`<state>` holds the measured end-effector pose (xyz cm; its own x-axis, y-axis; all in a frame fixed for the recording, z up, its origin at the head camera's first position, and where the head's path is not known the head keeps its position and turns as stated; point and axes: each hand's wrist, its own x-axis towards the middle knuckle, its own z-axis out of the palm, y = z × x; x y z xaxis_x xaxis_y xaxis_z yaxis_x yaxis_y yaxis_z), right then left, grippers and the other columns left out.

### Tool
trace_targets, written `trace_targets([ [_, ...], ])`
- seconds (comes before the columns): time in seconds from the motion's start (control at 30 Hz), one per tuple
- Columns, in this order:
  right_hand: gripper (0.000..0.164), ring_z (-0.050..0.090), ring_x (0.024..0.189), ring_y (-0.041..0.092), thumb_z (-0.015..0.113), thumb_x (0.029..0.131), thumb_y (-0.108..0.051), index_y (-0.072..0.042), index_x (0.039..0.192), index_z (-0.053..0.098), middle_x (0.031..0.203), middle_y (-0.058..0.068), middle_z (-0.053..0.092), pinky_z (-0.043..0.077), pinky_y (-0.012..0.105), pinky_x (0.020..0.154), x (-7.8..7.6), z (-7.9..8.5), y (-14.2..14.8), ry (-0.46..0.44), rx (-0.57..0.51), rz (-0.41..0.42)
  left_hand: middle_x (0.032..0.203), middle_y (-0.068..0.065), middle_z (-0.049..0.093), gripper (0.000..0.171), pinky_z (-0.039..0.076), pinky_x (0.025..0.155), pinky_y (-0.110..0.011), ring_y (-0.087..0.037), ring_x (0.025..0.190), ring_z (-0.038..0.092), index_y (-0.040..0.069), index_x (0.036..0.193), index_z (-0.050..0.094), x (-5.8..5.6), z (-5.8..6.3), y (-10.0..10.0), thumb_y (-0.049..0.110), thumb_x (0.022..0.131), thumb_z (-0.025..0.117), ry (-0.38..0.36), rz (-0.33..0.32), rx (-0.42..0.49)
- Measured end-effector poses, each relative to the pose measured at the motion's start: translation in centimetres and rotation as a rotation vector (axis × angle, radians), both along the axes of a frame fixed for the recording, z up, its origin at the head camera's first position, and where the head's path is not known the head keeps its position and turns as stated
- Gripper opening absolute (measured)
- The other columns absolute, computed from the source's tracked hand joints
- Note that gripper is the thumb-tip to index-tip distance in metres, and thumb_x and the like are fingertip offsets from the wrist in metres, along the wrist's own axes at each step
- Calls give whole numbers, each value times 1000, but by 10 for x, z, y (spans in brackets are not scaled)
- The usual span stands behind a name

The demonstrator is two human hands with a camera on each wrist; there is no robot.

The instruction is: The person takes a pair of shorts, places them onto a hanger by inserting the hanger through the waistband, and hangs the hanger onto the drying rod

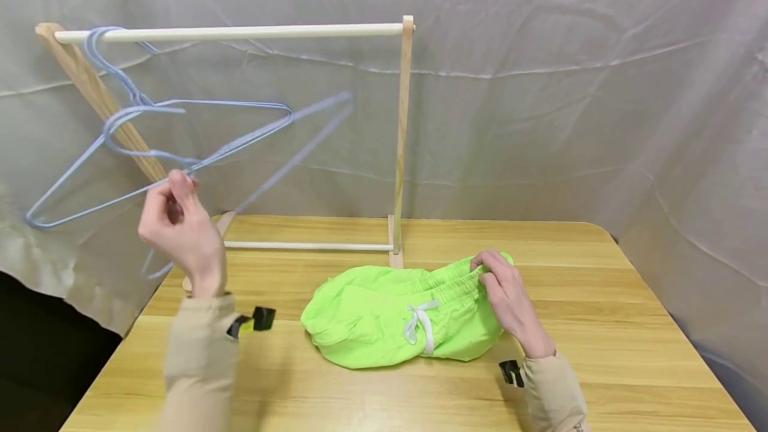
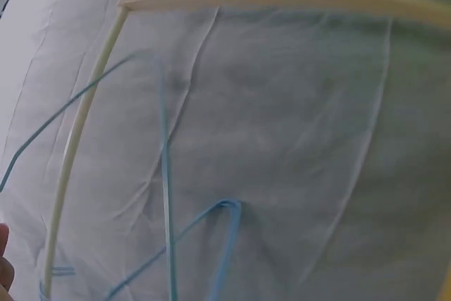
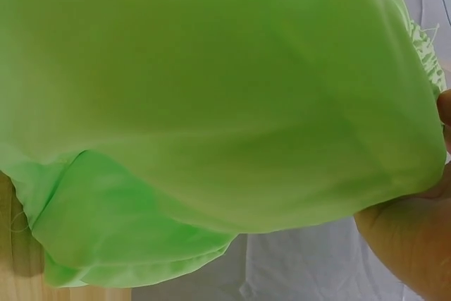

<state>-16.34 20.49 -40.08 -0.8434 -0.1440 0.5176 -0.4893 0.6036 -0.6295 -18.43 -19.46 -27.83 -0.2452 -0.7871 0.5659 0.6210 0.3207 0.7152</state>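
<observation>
Raised in front of the rack, my left hand (image 1: pixel 186 229) pinches a light blue wire hanger (image 1: pixel 294 159) near the base of its hook. This hanger is tilted and blurred, its hook pointing left; its long straight wire also crosses the left wrist view. My right hand (image 1: pixel 510 299) grips the gathered waistband of neon green shorts (image 1: pixel 366 325) at their right end. The shorts lie bunched on the table, a white drawstring (image 1: pixel 427 329) tied in a bow at the front. Green fabric (image 3: pixel 246 89) fills most of the right wrist view.
A wooden rack (image 1: pixel 403 132) with a white top rod (image 1: pixel 258 33) stands at the table's back left. Blue hangers (image 1: pixel 129 85) hang from the rod's left end, behind my left hand. Grey curtain (image 1: pixel 540 119) surrounds the wood-grain table (image 1: pixel 600 352).
</observation>
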Motion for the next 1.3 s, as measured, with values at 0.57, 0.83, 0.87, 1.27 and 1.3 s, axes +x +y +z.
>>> trace_targets([
  [0.57, 25, 47, 81, 8, 42, 84, 9, -5, 88, 62, 92, 7, 63, 40, 27, 72, -5, -4, 0, 53, -7, -25, 72, 34, 62, 33, 35, 77, -17, 9, 60, 43, -16, 77, 63, 7, -81, 50, 9, 99, 62, -107, -169, -153],
  [0.83, 25, 45, 79, 7, 42, 84, 10, -7, 86, 59, 91, 5, 60, 39, 26, 70, -5, -5, 1, 62, -1, -18, 70, 33, 61, 30, 32, 63, -15, 6, 59, 38, -13, 77, 66, -1, -93, 59, 6, 99, 61, -138, -246, -180],
  [0.87, 25, 45, 79, 7, 42, 83, 10, -7, 86, 59, 91, 4, 60, 39, 25, 70, -5, -5, 1, 66, -1, -16, 70, 33, 61, 29, 31, 63, -15, 5, 60, 37, -13, 76, 66, -2, -93, 60, 6, 99, 61, -143, -251, -181],
  [1.27, 27, 45, 82, 6, 41, 82, 12, -9, 85, 59, 91, 1, 58, 40, 25, 71, -6, -6, 2, 91, 21, 24, 70, 34, 61, 28, 32, 62, -14, 5, 59, 38, -11, 76, 68, -4, -96, 67, 4, 98, 61, -159, -268, -202],
  [1.3, 27, 45, 82, 6, 41, 82, 12, -9, 85, 59, 91, 0, 58, 40, 25, 71, -6, -6, 2, 94, 19, 27, 71, 34, 61, 28, 32, 62, -14, 6, 59, 39, -11, 76, 68, -4, -96, 67, 4, 98, 61, -159, -271, -206],
])
